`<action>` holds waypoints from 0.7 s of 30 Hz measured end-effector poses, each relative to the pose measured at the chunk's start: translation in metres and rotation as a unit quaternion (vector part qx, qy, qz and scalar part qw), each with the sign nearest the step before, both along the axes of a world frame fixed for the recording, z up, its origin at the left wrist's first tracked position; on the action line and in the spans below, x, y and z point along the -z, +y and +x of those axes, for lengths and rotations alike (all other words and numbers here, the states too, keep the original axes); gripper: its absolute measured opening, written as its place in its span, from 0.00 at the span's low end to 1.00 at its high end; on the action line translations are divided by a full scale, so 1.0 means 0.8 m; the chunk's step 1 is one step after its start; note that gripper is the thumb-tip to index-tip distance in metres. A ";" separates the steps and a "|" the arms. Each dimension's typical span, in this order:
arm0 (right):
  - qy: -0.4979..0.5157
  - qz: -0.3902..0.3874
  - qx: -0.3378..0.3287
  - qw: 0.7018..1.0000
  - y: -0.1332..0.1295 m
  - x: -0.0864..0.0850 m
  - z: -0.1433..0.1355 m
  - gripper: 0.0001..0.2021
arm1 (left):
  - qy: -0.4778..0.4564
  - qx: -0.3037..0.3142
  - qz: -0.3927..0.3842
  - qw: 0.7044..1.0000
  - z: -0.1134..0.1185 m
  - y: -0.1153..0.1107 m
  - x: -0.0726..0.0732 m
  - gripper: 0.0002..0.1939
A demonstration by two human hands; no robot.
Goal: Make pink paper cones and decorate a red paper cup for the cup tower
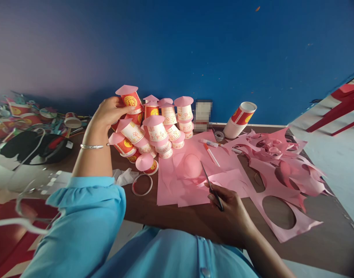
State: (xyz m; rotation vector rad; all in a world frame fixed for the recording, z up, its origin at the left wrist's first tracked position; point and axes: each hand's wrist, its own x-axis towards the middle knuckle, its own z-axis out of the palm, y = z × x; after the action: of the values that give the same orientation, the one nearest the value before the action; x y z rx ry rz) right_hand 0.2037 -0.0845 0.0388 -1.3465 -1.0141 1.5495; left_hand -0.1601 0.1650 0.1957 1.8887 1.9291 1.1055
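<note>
My left hand (107, 114) is closed around a red paper cup (131, 100) with a gold emblem and a pink paper cone on top, at the upper left of a cluster. Below and beside it stand several stacked white paper cups (156, 131) with flower drawings, also capped with pink cones. My right hand (230, 206) grips dark-handled scissors (214, 191), blades pointing up and left over the pink paper sheets (191, 193). Near the blade tips lies a round pink paper piece (192, 166). A small capped cup (150, 165) lies tilted at the front of the cluster.
Cut pink paper scraps (298, 185) cover the right side of the brown table (177, 220). A tape roll (142, 185), a glue stick (209, 143), a marker (212, 155) and a tall cup stack (240, 119) are nearby. A blue wall (237, 50) rises behind.
</note>
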 end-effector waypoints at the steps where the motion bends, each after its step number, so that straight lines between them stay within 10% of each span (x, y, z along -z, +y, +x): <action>1: -0.002 0.001 0.000 1.000 0.000 0.000 0.000 0.28 | -0.016 0.014 -0.018 1.000 -0.003 0.001 0.001 0.20; 8: -0.009 0.030 -0.009 0.999 -0.002 -0.004 0.006 0.23 | 0.029 -0.055 0.120 0.991 -0.010 -0.032 0.004 0.28; 14: 0.040 0.046 -0.002 0.998 -0.002 -0.001 0.003 0.22 | -0.087 0.106 0.324 0.936 0.088 -0.178 0.032 0.07; 17: 0.050 0.042 0.009 0.998 -0.001 -0.003 0.002 0.23 | -0.223 0.400 -0.017 0.889 0.149 -0.252 0.072 0.04; 19: 0.030 0.052 0.010 0.998 -0.002 -0.006 0.002 0.21 | -0.329 0.414 -0.303 0.793 0.181 -0.279 0.104 0.05; 21: 0.008 0.064 0.013 0.998 -0.004 -0.009 0.003 0.18 | -0.448 0.321 -0.419 0.721 0.202 -0.290 0.134 0.12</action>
State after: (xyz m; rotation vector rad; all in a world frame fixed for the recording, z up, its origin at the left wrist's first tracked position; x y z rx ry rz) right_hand 0.2064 -0.0876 0.0459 -1.2520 -1.0635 1.4481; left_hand 0.0019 -0.0667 0.0882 0.9990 0.8147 0.5393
